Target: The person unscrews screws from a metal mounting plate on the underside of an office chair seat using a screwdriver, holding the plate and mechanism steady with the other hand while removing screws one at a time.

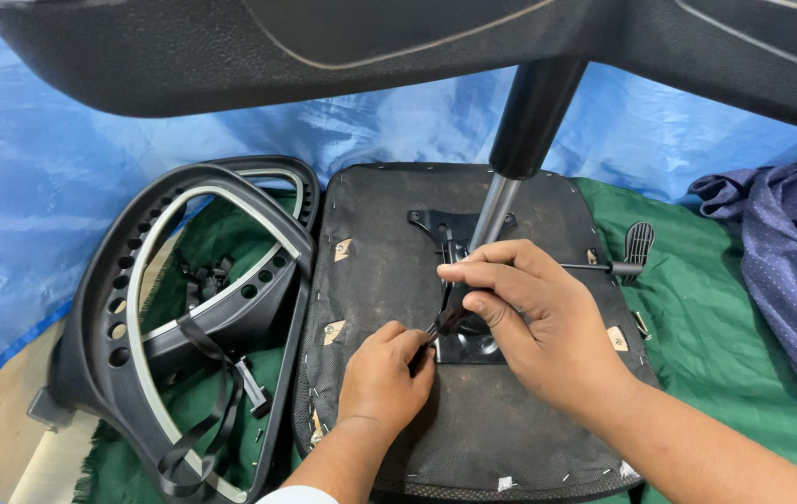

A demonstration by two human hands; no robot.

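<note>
At the far left, a blue plastic sheet (34, 196) covers the floor, thin and wrinkled. On it lies a green cloth (706, 308) with a frayed edge. At about 9 o'clock from the hands lies a black plastic backrest frame (104, 317), curved, with a row of round holes and a pale grey inner strip; a black strap (216, 392) hangs loose across it.

In the middle lies the chair seat (389, 280) upside down, its long axis running from 6 to 12 o'clock. Its underside is covered with rough black fabric, fixed by staples along the edge. A black metal mechanism plate (436, 224) sits on the centre of it.

The left hand (381, 378) rests on the seat fabric, at 7 o'clock from the plate, its fingers closed together on a small dark tool (445, 322) that points toward 1 o'clock. The right hand (524, 317) is just beside it, touching, the thumb and forefinger pinched on the upper part of the same tool, over the plate.

From the plate a gas lift cylinder (510, 159) rises toward 12 o'clock, a shiny steel rod below and a thick black tube above. A thin rod goes toward 3 o'clock and ends in a ribbed black lever paddle (638, 245). At the far right lies a purple dotted fabric (790, 252), crumpled.
</note>
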